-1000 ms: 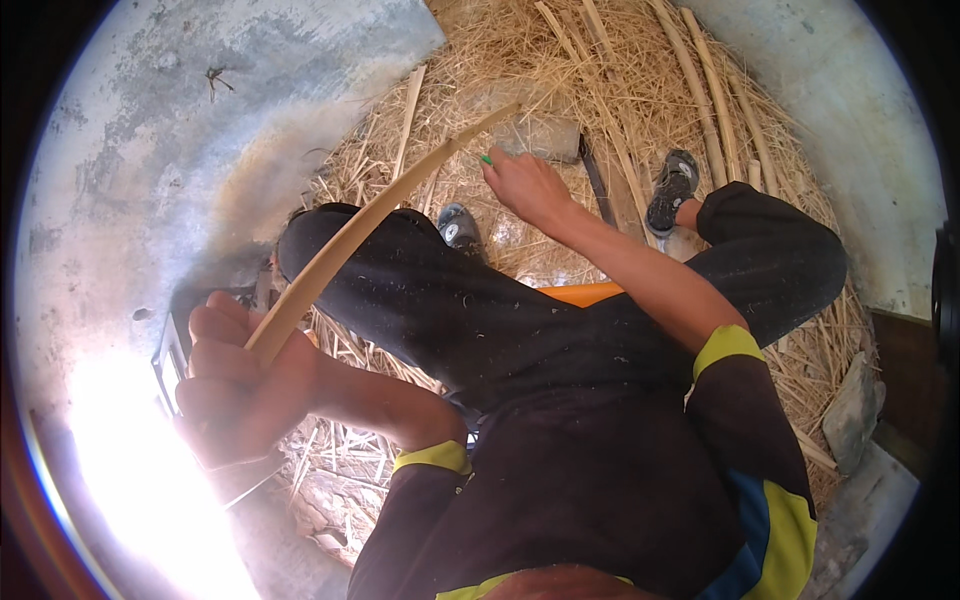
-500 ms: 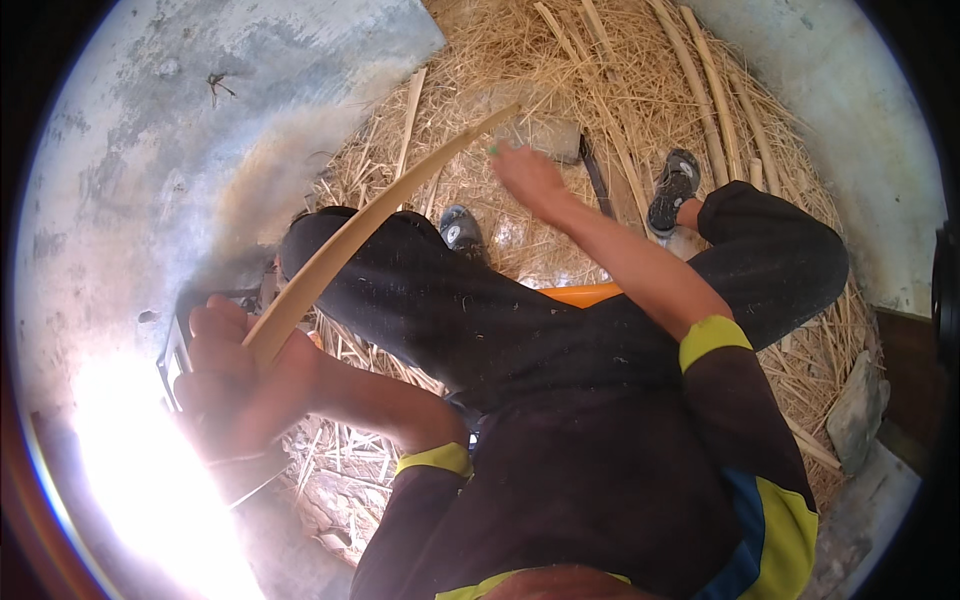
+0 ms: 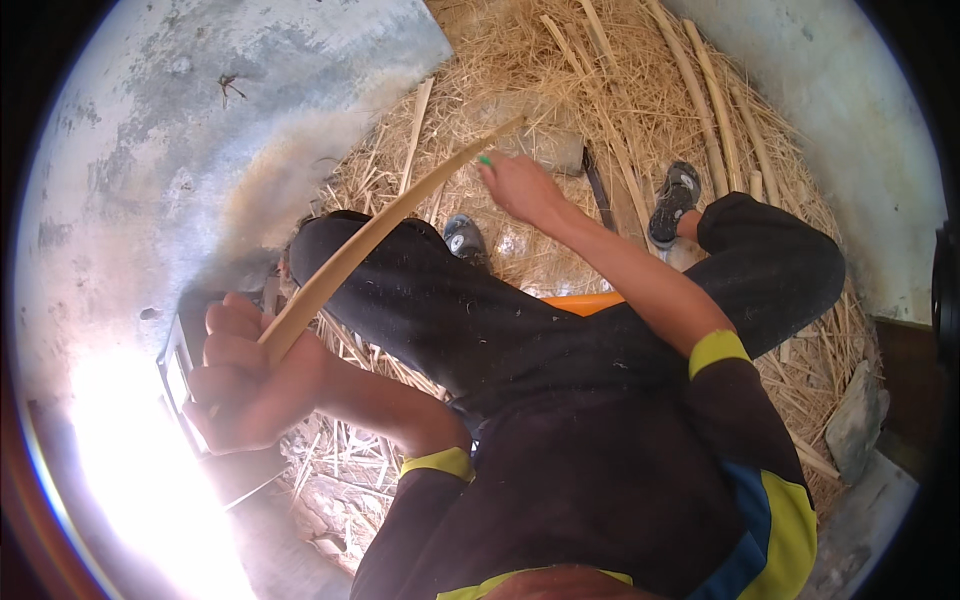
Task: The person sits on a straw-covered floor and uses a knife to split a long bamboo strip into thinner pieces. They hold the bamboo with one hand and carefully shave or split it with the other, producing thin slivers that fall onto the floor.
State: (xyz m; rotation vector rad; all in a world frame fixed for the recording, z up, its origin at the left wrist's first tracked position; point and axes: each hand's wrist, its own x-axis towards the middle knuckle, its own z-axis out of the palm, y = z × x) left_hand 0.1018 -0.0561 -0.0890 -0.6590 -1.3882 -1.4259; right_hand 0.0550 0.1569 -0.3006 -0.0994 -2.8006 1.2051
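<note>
The work is looking partly done, as a judgement from the ground: a wide bed of dry shavings and straw is lying around the person's legs, and several whole canes are waiting untouched at the far side of the heap — so a good deal is probably left. One long pale strip of cane is in hand now, running from low on the left, up across the person's raised knee, to its thin tip near the far hand.

The left hand is curling tightly around the thick lower end of the strip, fingers folded over it in a fist, right beside a flat metal tool or blade that is lying at the edge of a strong glare; whether the hand is also touching that metal cannot be told.

The right hand is reaching out over the straw with the arm stretched — its fingers are loosely bent, near the strip's tip. Whether it is actually pinching the tip or only hovering beside it cannot be told.
</note>
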